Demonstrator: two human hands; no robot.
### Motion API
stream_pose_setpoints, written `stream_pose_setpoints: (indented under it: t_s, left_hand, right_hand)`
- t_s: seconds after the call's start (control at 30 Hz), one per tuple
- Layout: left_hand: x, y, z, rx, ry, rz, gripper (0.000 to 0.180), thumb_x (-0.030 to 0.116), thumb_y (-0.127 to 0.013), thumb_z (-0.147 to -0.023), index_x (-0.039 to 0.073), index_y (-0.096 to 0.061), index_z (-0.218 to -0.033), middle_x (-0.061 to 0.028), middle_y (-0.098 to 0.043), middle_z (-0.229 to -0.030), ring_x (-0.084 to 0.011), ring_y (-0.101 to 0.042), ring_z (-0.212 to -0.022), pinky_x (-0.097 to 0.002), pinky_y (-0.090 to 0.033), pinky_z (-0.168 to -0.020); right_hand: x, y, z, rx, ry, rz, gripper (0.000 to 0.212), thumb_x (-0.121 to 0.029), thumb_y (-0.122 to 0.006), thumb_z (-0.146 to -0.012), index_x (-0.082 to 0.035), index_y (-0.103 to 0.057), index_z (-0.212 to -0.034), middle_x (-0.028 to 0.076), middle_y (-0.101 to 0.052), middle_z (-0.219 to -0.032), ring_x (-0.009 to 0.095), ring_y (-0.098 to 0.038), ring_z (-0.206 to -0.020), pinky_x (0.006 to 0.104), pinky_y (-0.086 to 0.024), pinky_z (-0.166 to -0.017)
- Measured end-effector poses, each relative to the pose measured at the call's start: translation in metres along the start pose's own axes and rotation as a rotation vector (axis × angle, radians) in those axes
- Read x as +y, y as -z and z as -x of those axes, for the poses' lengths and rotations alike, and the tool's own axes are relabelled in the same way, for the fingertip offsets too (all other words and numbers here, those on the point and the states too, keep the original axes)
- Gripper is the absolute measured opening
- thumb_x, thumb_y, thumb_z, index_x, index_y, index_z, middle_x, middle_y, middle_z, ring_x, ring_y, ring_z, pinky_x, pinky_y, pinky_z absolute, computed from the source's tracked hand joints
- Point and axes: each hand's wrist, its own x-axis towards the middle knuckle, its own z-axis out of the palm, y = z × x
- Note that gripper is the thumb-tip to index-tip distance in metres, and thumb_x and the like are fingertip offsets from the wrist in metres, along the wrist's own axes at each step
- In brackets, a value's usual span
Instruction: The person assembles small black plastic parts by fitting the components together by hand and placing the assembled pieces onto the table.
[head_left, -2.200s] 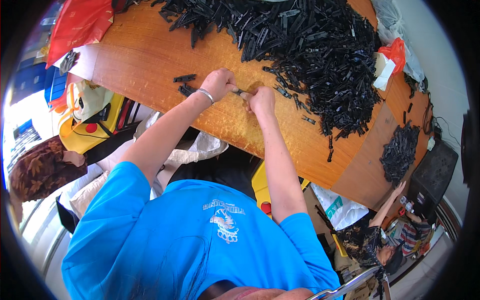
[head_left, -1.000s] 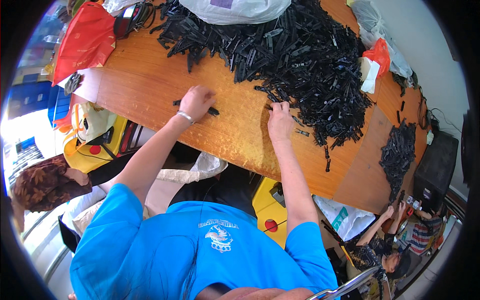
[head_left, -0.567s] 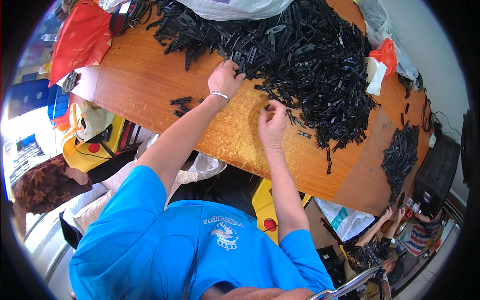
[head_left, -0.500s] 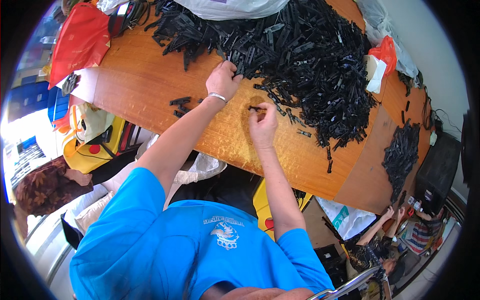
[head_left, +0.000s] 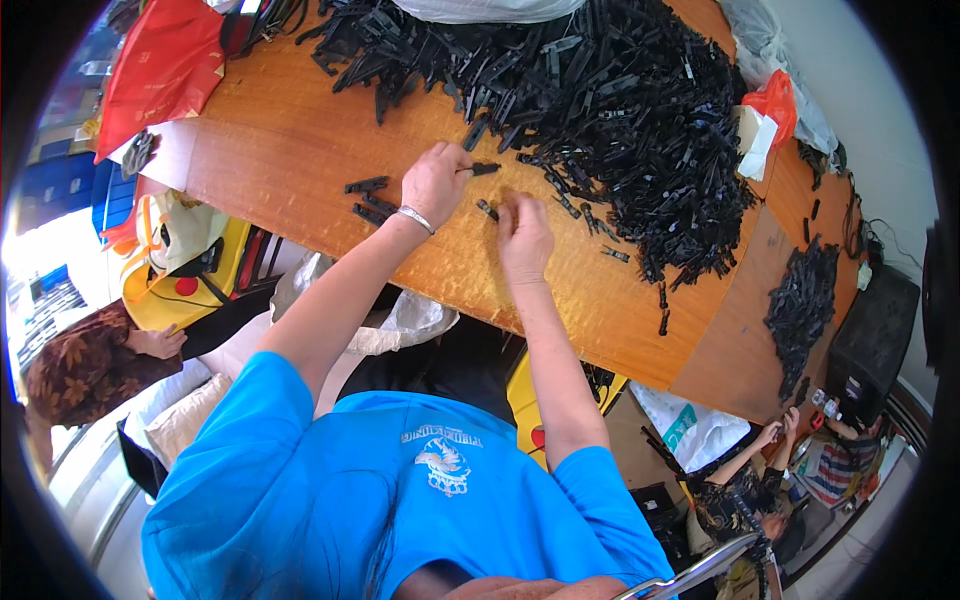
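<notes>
A big heap of small black plastic parts [head_left: 600, 110] covers the far side of a wooden table [head_left: 280, 170]. My left hand [head_left: 435, 182], with a silver bracelet on the wrist, pinches one black part [head_left: 484, 168] at the heap's near edge. My right hand [head_left: 522, 238] sits just beside it with another small black part [head_left: 487, 209] at its fingertips. A few sorted black parts [head_left: 367, 198] lie in a small group to the left of my left hand.
A red bag [head_left: 165, 65] lies at the table's far left corner. A second, smaller pile of black parts [head_left: 803, 305] sits at the right end. A yellow bin [head_left: 170, 270] stands below the table. A seated person [head_left: 80, 360] is at left, another person [head_left: 750, 480] at lower right.
My left hand went to the small group at left, then back up to the heap and took a part. My right hand pulled back from the heap with a part toward the left hand.
</notes>
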Motion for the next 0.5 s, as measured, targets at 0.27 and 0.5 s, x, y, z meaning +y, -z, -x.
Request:
stream_pose_setpoints:
  t_s: [0.27, 0.5]
  left_hand:
    - [-0.005, 0.007, 0.02, -0.351, -0.141, 0.269, 0.012, 0.011, -0.071, -0.078, 0.005, -0.064, -0.087, -0.0119, -0.064, -0.086, -0.0305, -0.064, -0.085, -0.0402, -0.05, -0.074]
    - [-0.01, 0.004, 0.017, -0.406, -0.098, 0.187, 0.018, 0.011, -0.076, -0.074, 0.003, -0.064, -0.086, -0.0121, -0.061, -0.085, -0.0304, -0.062, -0.081, -0.0389, -0.05, -0.074]
  right_hand:
    - [0.017, 0.003, 0.011, -0.133, -0.043, -0.268, 0.018, -0.001, -0.068, -0.086, 0.0, -0.063, -0.103, 0.008, -0.062, -0.084, 0.015, -0.06, -0.06, 0.0266, -0.048, -0.055]
    - [0.012, -0.01, 0.036, -0.096, -0.357, -0.46, 0.007, 0.002, -0.068, -0.086, 0.003, -0.062, -0.088, 0.005, -0.059, -0.08, 0.009, -0.059, -0.059, 0.0225, -0.048, -0.053]
